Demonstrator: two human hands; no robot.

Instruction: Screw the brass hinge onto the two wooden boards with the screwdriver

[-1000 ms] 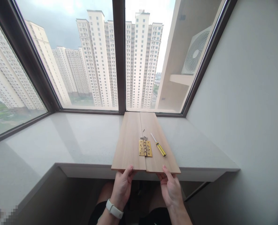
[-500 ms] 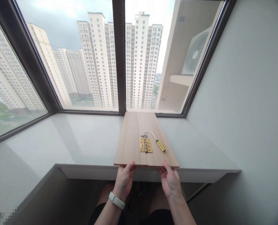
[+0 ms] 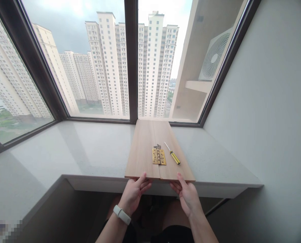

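Note:
Two light wooden boards (image 3: 143, 141) lie side by side on the windowsill, their front ends at its edge. My left hand (image 3: 135, 189) grips the left board's front end, thumb on top and fingers underneath. On the right board, my right hand (image 3: 187, 192) holds the front end the same way. A gold-coloured hinge (image 3: 159, 156) lies open across the seam between the boards. Just beyond it is a small pile of screws (image 3: 157, 146). To the right of the hinge, a screwdriver (image 3: 175, 157) with a yellow and black handle rests on the right board, tip pointing away.
The pale windowsill (image 3: 102, 148) spreads to both sides of the boards. Behind it stand dark-framed windows (image 3: 133, 67), close to the boards' far ends. A plain wall (image 3: 272, 101) bounds the right side. My legs are below the sill's front edge.
Both hands stay at the boards' front ends; their fingers now reach out further below the edge. The screws sit closer together near the hinge. The view has shifted slightly.

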